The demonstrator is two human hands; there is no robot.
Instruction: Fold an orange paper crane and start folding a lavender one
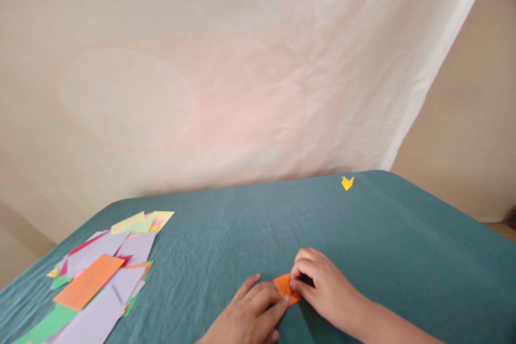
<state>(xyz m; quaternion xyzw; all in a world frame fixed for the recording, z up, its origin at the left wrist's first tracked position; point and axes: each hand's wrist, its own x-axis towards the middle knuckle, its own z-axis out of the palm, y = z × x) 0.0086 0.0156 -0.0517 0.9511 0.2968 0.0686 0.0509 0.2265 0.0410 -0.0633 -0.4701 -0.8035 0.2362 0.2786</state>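
A small folded piece of orange paper (pixel 284 284) lies on the teal cloth near the front of the table, between my two hands. My left hand (pixel 252 312) rests flat beside it, its fingertips pressing on the paper's left and lower part. Thumb and forefinger of my right hand (pixel 322 285) pinch the paper's right side, and its other fingers are curled. Fingers cover part of the paper, so its full shape is hidden.
A loose pile of coloured paper sheets (pixel 137 247) spreads over the table's left side, with an orange sheet (pixel 89 282) on top. A small yellow folded paper figure (pixel 347 183) stands near the far right edge. Behind the teal-covered table (pixel 226 226) hangs a pale sheet (pixel 242 91).
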